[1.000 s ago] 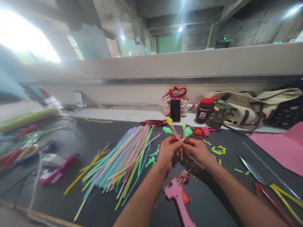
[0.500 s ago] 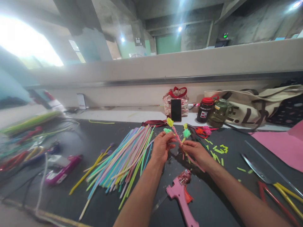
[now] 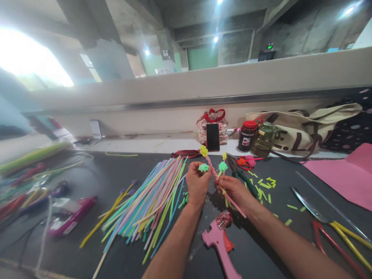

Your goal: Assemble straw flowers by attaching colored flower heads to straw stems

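Observation:
Both hands are raised over the dark table around a branching pipe-cleaner flower stem. It is wrapped in pink and carries yellow and mint-green fuzzy blossoms. My right hand pinches the stem low down, and its loose pink end points toward me. My left hand is closed at the mint-green blossom on the left side; its fingertips partly hide the join. A second mint-green blossom stands above my right fingers. Below the hands lies a pink glue gun.
Loose pastel pipe cleaners are heaped to the left, beside yellow stems. Yellow-green snippets, dark-handled pliers and large scissors lie right. A phone, a black bottle and a canvas bag stand behind.
My left fingers have closed in around the left mint-green blossom, and the stem has turned slightly. The whole view has shifted a little. My right hand keeps its grip.

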Demonstrator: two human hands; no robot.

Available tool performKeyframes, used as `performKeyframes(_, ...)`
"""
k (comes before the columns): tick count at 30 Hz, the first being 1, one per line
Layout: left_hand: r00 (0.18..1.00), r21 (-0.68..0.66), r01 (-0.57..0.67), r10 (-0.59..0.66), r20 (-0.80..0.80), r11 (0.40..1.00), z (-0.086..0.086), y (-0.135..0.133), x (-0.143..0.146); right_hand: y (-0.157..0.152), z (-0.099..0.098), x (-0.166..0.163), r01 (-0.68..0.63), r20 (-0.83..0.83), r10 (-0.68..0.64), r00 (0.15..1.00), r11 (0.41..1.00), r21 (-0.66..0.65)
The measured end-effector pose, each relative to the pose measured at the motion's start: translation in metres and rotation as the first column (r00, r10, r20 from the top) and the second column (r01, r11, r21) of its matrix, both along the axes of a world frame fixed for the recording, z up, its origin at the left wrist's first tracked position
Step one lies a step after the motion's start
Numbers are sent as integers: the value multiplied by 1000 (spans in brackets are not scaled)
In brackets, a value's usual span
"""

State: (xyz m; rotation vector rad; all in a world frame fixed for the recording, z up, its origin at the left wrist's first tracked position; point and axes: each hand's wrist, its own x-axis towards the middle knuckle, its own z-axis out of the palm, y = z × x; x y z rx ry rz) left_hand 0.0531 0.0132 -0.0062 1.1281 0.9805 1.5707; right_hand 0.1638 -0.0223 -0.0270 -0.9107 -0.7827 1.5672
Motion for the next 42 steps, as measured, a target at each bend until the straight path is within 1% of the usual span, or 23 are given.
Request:
performKeyframes(2, 999, 4, -1, 1, -34, 1000, -1, 0, 0, 0, 0, 0, 10, -7, -10, 1000, 1000, -6)
performKeyframes(5, 999, -8, 8, -8, -36, 1000, -3, 0, 0, 0, -2, 1, 16, -12, -16, 1000, 1000, -21)
performKeyframes(11, 997, -35, 57, -55, 63, 998, -7, 2, 3, 0, -6, 1, 24, -3, -24, 1000, 999, -28)
performKeyframes(15, 986, -88, 88, -74, 152, 992, -5, 0, 2, 1, -7, 2, 12, 32, -11, 999, 1000, -8)
performKeyframes(18, 972, -154, 180, -152, 179, 972, -1, -3, 0, 2, -7, 5, 14, 68, -16, 998, 1000, 22)
performKeyframes(21, 940, -219, 326, -291, 177, 920, 0, -6, 0, 2, -8, 8, 19, 97, -25, 995, 998, 62)
performKeyframes(23, 921, -250, 381, -342, 186, 890, -1, -7, 1, 2, -8, 9, 20, 115, -30, 993, 996, 86)
performKeyframes(26, 929, -272, 358, -313, 196, 893, -3, -7, 2, 2, -8, 11, 21, 145, -38, 989, 993, 115)
performKeyframes(32, 943, -215, 330, -312, 115, 919, -2, -8, 2, 0, -3, 13, 2, 208, -33, 978, 989, 148)
performKeyframes(37, 908, -249, 411, -417, 30, 877, -1, -9, 1, -1, 6, 13, 34, 248, -74, 966, 986, 163)
performKeyframes(39, 915, -266, 395, -404, 21, 880, -2, -7, 0, -1, 10, 14, 39, 279, -82, 957, 987, 155)
performKeyframes(42, 930, -287, 359, -366, 29, 888, -3, -3, -1, -1, 16, 19, 15, 346, -57, 937, 992, 123)
